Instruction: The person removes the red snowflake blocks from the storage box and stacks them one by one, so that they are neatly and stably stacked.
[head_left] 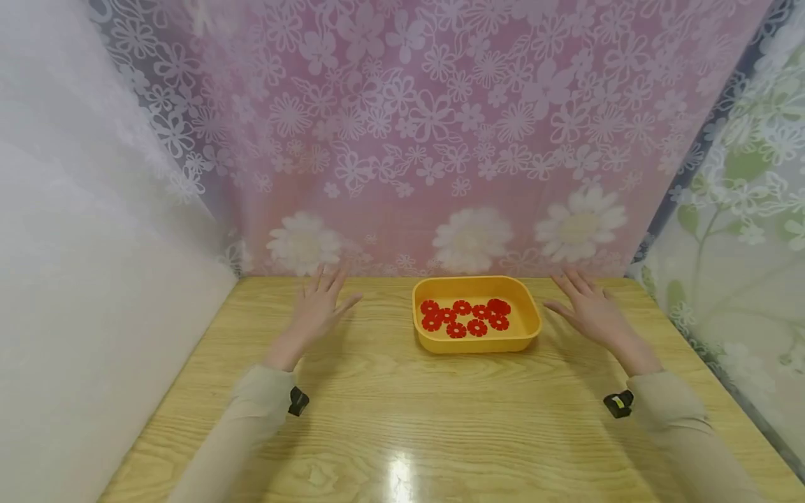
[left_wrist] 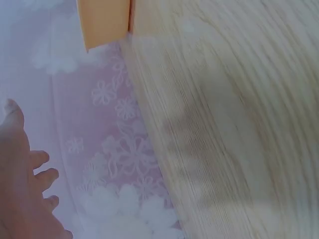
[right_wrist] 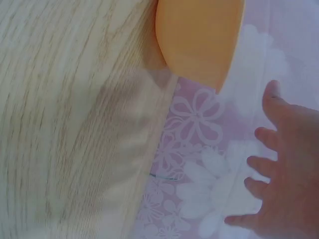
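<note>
A yellow plastic basin (head_left: 478, 345) stands near the far edge of the wooden table, with several red notched discs (head_left: 456, 330) lying in it. To the left of the basin my left hand (head_left: 316, 307) is held with fingers spread, holding nothing. My right hand (head_left: 591, 311) is nearer the basin, just right of it and apart from it, its fingers also spread and nothing in them. In the left wrist view the basin's wall (left_wrist: 104, 22) shows at the top, beyond the left hand (left_wrist: 25, 174). The right wrist view has the basin's side (right_wrist: 199, 40) above the right hand (right_wrist: 291, 169).
The table (head_left: 402, 412) has a light wood grain and a bright reflection at the front. Behind it hangs a pink floral curtain (head_left: 402, 140). A white surface (head_left: 94, 209) bounds the left, and a flowered cloth (head_left: 742, 230) hangs at the right.
</note>
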Action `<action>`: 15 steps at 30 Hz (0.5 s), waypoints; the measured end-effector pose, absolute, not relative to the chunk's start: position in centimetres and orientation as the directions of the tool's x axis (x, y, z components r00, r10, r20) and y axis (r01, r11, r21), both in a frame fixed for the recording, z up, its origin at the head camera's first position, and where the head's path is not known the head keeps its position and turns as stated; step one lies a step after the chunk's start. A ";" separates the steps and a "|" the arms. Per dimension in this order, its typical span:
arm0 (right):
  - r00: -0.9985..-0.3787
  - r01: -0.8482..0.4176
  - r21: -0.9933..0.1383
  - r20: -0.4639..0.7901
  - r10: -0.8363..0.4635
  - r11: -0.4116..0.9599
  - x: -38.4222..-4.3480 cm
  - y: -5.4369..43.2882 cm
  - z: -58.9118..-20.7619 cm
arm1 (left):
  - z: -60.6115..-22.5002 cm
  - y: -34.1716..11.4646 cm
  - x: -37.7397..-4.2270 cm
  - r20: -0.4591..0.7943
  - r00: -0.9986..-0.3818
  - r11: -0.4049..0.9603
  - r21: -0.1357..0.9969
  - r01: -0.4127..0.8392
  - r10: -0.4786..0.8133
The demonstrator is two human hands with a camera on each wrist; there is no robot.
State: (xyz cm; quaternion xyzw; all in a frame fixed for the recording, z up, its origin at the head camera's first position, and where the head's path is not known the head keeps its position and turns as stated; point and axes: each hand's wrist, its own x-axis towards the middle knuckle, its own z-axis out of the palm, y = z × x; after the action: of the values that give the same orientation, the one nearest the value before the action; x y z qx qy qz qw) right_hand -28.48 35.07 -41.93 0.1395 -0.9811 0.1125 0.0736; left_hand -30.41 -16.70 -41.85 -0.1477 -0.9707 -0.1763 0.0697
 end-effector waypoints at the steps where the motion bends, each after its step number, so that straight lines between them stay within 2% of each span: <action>1: -0.949 -0.295 -0.197 0.171 -0.263 0.935 -28.7 34.9 -41.8 | -41.8 -16.3 -30.7 0.193 -0.944 0.890 0.328 0.318 0.266; 7: -0.943 -0.317 -0.201 0.168 -0.286 0.927 -30.0 33.5 -42.4 | -42.2 -12.7 -31.7 0.191 -0.928 0.860 0.354 0.368 0.319; 15: -0.923 -0.381 -0.179 0.134 -0.361 0.907 -30.1 32.0 -43.7 | -43.6 -8.0 -31.7 0.168 -0.896 0.840 0.312 0.444 0.411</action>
State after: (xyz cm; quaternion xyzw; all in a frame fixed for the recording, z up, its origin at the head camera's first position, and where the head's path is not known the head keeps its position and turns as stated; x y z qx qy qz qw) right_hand -30.07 31.95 -43.66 0.1901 -0.9753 0.1016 0.0489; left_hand -31.66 -7.99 -43.65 -0.2232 -0.9580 -0.1736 0.0471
